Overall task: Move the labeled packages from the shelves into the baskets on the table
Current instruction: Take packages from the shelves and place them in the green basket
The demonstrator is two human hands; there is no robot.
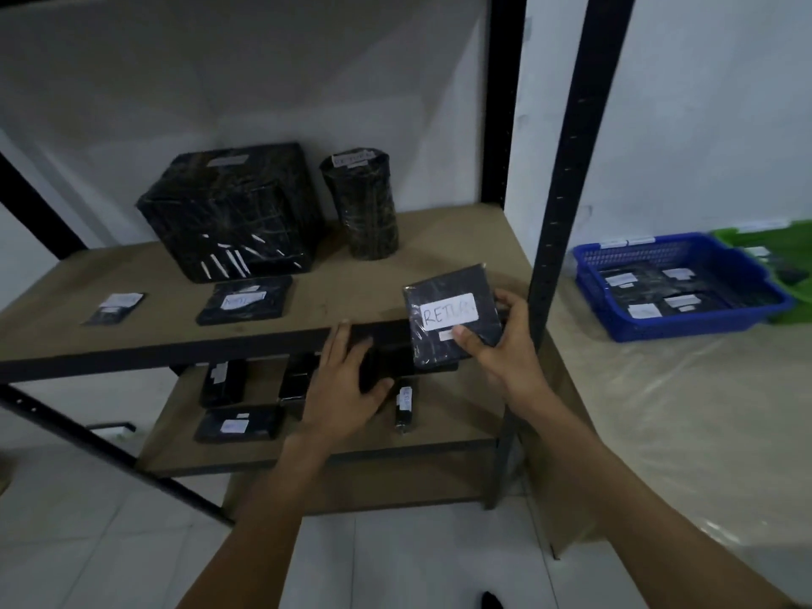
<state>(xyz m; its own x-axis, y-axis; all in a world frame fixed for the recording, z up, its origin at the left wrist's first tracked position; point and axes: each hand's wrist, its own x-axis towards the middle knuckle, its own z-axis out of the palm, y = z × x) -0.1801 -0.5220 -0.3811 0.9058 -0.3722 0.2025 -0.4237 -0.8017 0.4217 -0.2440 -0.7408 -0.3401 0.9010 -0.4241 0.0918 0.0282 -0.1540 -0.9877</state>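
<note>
Head view: the right hand (505, 349) gripped a flat black labelled package (454, 318), thumb on its front below the white label and fingers curled behind it, holding it tilted above the front right corner of the upper shelf (351, 274). The left hand (347, 384) lay at the shelf's front edge with fingers stretched upward and the thumb beside a dark package (386, 367). Whether it gripped that package could not be told.

On the bench (659, 410) to the right stood a blue basket (637, 331) holding several flat black packages with white labels. Touching its far right side was a green basket (747, 239), partly out of view, with one dark item visible inside.
</note>
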